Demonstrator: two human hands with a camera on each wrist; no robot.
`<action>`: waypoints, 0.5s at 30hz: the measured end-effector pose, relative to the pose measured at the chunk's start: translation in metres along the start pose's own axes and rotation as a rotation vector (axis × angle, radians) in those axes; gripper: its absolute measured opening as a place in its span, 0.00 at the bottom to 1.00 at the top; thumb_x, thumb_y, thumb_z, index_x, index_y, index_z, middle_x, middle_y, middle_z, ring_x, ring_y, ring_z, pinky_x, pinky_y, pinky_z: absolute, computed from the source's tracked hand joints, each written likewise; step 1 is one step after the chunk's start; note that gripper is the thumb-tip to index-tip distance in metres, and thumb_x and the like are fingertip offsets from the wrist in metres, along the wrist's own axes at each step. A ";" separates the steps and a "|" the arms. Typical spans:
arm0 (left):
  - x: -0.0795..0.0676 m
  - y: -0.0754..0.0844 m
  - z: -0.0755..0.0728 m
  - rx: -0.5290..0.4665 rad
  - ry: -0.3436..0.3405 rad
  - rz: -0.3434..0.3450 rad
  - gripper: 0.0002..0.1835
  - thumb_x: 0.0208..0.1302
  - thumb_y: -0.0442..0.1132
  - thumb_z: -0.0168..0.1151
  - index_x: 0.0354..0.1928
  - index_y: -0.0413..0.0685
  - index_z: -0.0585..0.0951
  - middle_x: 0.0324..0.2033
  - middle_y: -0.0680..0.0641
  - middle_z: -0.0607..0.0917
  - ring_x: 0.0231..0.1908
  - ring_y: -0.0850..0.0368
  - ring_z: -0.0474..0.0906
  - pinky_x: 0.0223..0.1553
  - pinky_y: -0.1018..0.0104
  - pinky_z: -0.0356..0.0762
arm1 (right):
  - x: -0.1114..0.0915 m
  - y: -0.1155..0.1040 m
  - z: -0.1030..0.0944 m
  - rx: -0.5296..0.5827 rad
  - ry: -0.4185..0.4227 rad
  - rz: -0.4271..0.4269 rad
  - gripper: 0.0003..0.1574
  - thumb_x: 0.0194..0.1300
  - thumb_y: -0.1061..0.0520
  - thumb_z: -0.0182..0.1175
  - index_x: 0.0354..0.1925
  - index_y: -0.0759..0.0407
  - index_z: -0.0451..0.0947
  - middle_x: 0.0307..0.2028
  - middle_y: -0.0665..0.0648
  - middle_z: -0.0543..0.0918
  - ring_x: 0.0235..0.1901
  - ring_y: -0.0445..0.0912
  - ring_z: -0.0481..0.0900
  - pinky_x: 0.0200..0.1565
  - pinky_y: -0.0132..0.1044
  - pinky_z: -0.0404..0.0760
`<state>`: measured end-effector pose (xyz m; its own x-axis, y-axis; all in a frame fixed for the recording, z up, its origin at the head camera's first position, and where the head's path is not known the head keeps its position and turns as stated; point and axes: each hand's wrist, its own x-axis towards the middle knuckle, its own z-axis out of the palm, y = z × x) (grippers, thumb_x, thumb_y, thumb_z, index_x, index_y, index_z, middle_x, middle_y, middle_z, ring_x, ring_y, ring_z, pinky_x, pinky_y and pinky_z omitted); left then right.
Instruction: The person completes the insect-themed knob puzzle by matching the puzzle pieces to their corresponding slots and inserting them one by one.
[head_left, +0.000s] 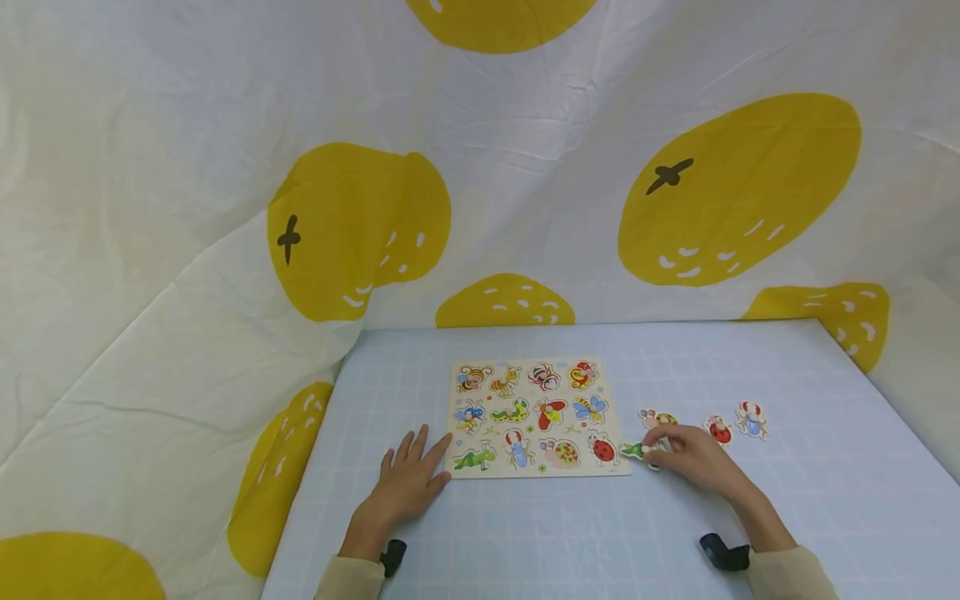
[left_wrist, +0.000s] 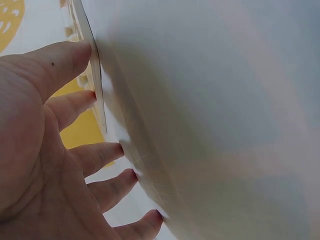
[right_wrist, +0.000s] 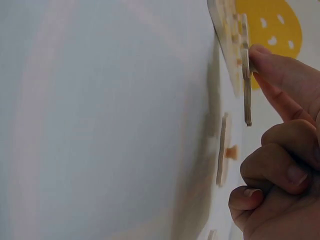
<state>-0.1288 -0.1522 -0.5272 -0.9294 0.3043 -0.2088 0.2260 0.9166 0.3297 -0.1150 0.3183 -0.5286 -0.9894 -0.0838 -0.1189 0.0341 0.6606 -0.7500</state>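
A wooden knob puzzle board (head_left: 517,476) with insect pictures lies flat on the table. My left hand (head_left: 407,485) rests at its left side, fingers spread; in the left wrist view, thumb and index finger touch the board's edge (left_wrist: 95,65). Just off the board's lower right corner, my right hand (head_left: 693,458) pinches a green grasshopper puzzle piece (head_left: 632,450) between thumb and index finger. The right wrist view shows this piece (right_wrist: 247,95) edge-on, raised above the table, with the other fingers curled. A snail piece (head_left: 665,419) lies just beyond that hand.
Right of the board lie a ladybug piece (head_left: 719,430) and a blue beetle piece (head_left: 752,420). A pale blue checked cloth (head_left: 540,542) covers the table. Behind and to the left hangs a white curtain (head_left: 525,208) with yellow fruit prints.
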 end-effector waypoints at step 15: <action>0.000 0.001 0.000 -0.012 -0.004 -0.012 0.34 0.71 0.51 0.60 0.76 0.58 0.64 0.76 0.37 0.55 0.74 0.33 0.46 0.67 0.28 0.44 | 0.037 -0.041 0.031 0.032 -0.102 -0.123 0.07 0.60 0.50 0.73 0.37 0.44 0.84 0.16 0.47 0.60 0.17 0.41 0.56 0.20 0.33 0.58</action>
<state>-0.1283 -0.1518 -0.5272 -0.9309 0.2945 -0.2160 0.2116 0.9169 0.3383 -0.1489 0.2653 -0.5226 -0.9668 -0.2395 -0.0889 -0.0808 0.6166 -0.7831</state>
